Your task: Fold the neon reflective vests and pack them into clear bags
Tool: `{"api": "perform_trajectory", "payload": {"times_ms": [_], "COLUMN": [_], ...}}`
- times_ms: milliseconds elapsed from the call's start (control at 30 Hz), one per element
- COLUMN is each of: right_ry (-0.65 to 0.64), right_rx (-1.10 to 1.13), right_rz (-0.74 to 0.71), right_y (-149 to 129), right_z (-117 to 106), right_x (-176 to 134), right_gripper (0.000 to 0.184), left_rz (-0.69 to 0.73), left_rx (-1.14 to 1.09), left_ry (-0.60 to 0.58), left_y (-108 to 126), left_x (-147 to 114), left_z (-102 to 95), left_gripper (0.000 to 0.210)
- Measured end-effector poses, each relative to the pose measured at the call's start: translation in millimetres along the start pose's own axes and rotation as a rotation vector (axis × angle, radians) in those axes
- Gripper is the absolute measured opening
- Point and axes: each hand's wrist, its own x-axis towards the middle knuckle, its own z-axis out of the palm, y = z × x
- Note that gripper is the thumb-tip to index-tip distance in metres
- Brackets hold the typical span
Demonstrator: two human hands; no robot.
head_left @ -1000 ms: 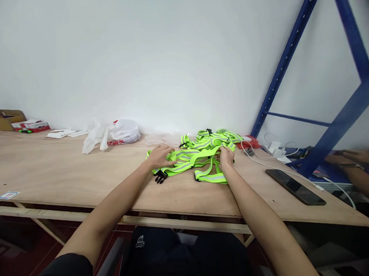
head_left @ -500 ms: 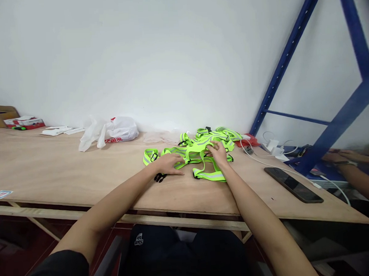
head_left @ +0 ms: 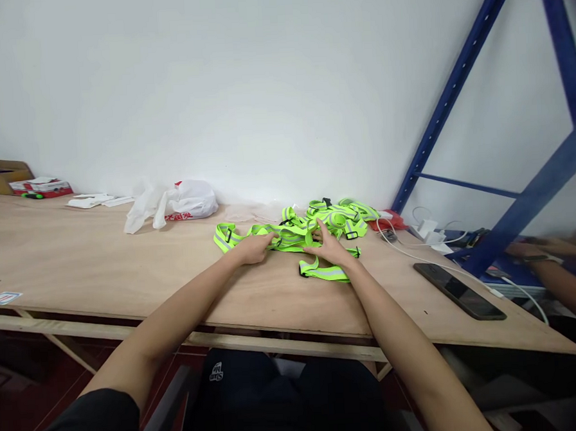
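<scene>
A fluorescent yellow-green reflective strap vest (head_left: 289, 240) with grey stripes and black buckles lies bunched on the wooden table. My left hand (head_left: 255, 248) is closed on a strap at its left part, fingertips pinched together. At the middle of the vest, my right hand (head_left: 332, 248) has its thumb and forefinger spread apart, with a strap between them; its other fingers are curled and partly hidden. One strap end with a black buckle (head_left: 302, 269) lies below the right hand. Behind, more vests of the same kind (head_left: 348, 211) form a heap, and where one begins is hard to see.
A white plastic bag (head_left: 193, 200) stands against the wall. Farther left are white papers (head_left: 94, 200) and a cardboard box (head_left: 1, 177). On the right lie a phone (head_left: 458, 290), a white cable (head_left: 430, 266) and a red bag (head_left: 389, 221), near a blue metal frame (head_left: 455, 88). Another person's arm (head_left: 556, 278) shows at far right.
My left hand has moved slightly left and up and closed on a strap. The right hand's thumb and forefinger have spread. The near vest has been drawn up into a tighter bunch.
</scene>
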Motion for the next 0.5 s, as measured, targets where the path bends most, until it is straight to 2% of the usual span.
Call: {"api": "perform_trajectory", "payload": {"times_ms": [100, 267, 333, 433, 500], "right_ry": [0.007, 0.137, 0.179, 0.218, 0.223], "right_rx": [-0.048, -0.108, -0.113, -0.114, -0.093], "right_rz": [-0.029, -0.044, -0.051, -0.051, -0.036], "right_y": [0.9, 0.5, -0.9, -3.8, -5.7], "right_z": [-1.8, -8.1, -10.6, -14.9, -18.5], "right_x": [-0.2, 2.5, 4.4, 7.7, 9.2], "right_gripper": [0.09, 0.069, 0.053, 0.018, 0.022], "left_rz": [-0.059, -0.136, -0.157, -0.18, -0.192], "left_rx": [-0.018, -0.077, -0.1, -0.102, -0.078], "left_ry": [0.105, 0.344, 0.43, 0.517, 0.549], "left_y": [-8.3, -18.4, -21.1, -23.2, -23.1], "left_x": [0.9, 1.1, -0.5, -4.2, -6.7], "left_z": [-2.5, -16.4, -23.6, -33.7, -38.8], "left_gripper": [0.056, 0.029, 0.023, 0.017, 0.016]}}
